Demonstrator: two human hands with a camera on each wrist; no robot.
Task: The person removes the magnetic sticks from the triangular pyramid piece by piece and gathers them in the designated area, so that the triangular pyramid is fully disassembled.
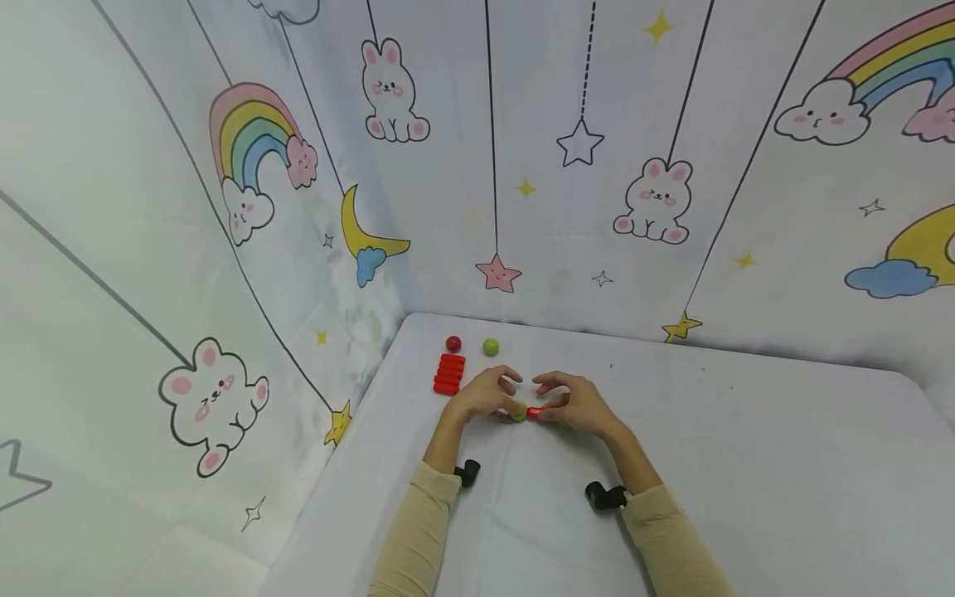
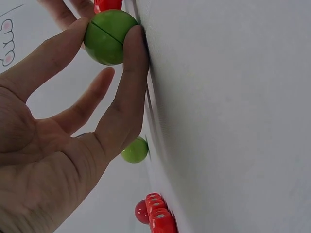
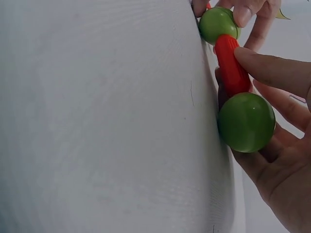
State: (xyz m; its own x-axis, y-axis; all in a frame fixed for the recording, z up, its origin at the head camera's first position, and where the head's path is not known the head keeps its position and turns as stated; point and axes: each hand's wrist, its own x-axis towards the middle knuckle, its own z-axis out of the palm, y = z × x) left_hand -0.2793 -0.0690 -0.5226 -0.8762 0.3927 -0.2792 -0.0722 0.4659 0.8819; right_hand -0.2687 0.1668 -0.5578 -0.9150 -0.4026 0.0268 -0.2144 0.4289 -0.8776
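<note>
My left hand [image 1: 487, 393] pinches a green ball [image 2: 104, 41] between thumb and finger, low over the white table. A thin seam runs across that ball in the left wrist view. Beside it, my right hand [image 1: 584, 405] pinches a short red ribbed rod [image 3: 232, 70] between thumb and fingers. One end of the rod meets the left hand's ball. At its other end sits a second green ball [image 3: 247, 122], mostly hidden by the right hand in the head view. Whether the parts are joined or only touching, I cannot tell.
Left of the hands, several red rods [image 1: 449, 374] lie side by side on the white table [image 1: 746, 464]. Behind them are a red ball [image 1: 453, 342] and another green ball [image 1: 491, 347]. A patterned cloth [image 1: 448, 207] hangs along the table's back and left sides.
</note>
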